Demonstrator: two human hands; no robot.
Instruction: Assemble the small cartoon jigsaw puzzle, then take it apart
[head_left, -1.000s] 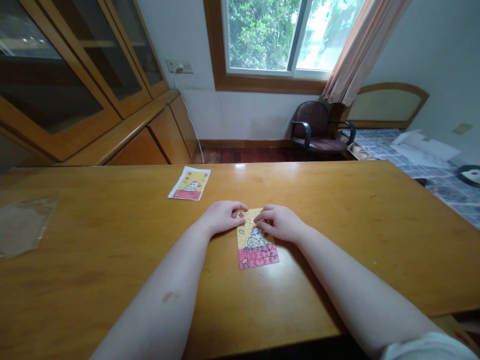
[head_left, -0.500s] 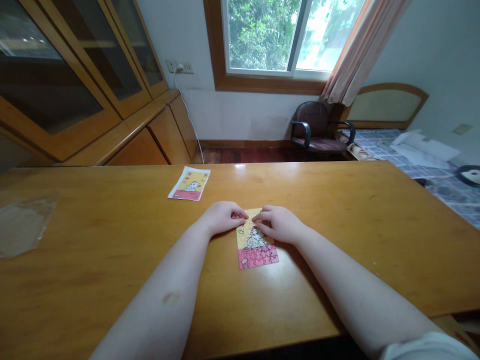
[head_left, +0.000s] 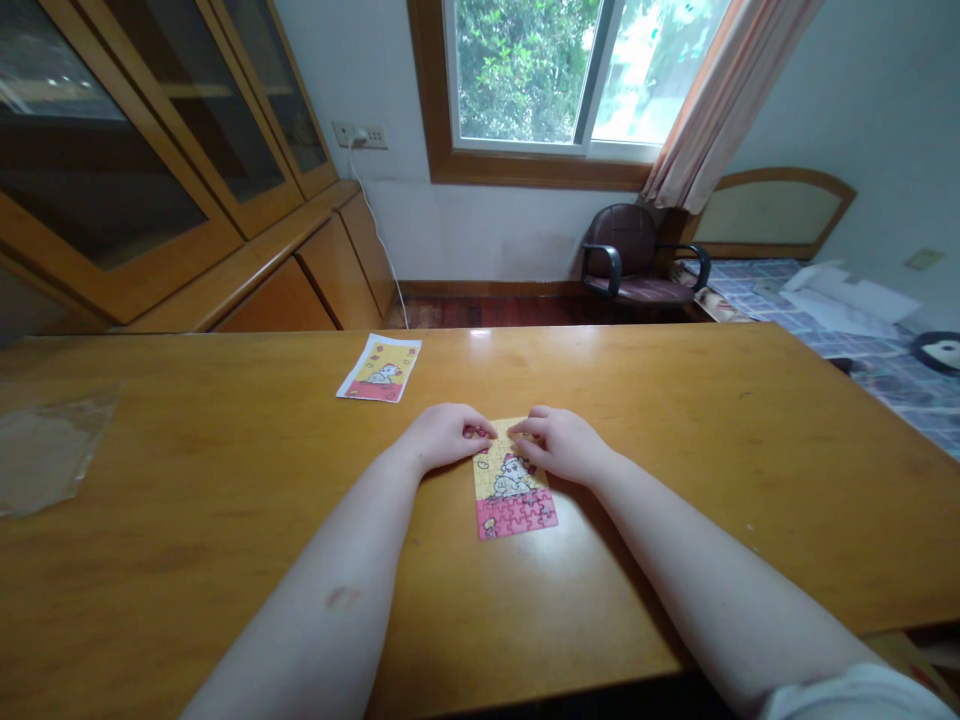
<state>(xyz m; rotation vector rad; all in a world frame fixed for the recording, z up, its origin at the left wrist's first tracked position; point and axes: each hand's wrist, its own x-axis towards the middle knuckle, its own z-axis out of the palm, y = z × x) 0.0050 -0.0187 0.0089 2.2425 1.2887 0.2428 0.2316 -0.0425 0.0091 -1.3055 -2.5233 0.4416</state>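
Note:
A small jigsaw puzzle (head_left: 517,515), yellow above and pink below with a white cartoon animal, lies flat on the table between my hands. My left hand (head_left: 450,437) grips its upper left edge, thumb and forefinger bent onto the surface; small pink shapes show between them. Over the upper right part curls my right hand (head_left: 559,443), its fingertips and thumb on the puzzle, hiding that corner. Whether a loose piece is under the right fingertips cannot be made out. Farther back lies a printed picture card (head_left: 382,370) with the same design.
The wooden table (head_left: 225,440) spans the view. A clear plastic bag (head_left: 49,450) lies at its left end. Beyond are a glass-fronted cabinet (head_left: 240,240) on the left, an office chair (head_left: 634,255) and a bed (head_left: 780,270) on the right.
The right fingers have shifted slightly right and up on the puzzle, uncovering a little more of its top. My left hand and the card have stayed put.

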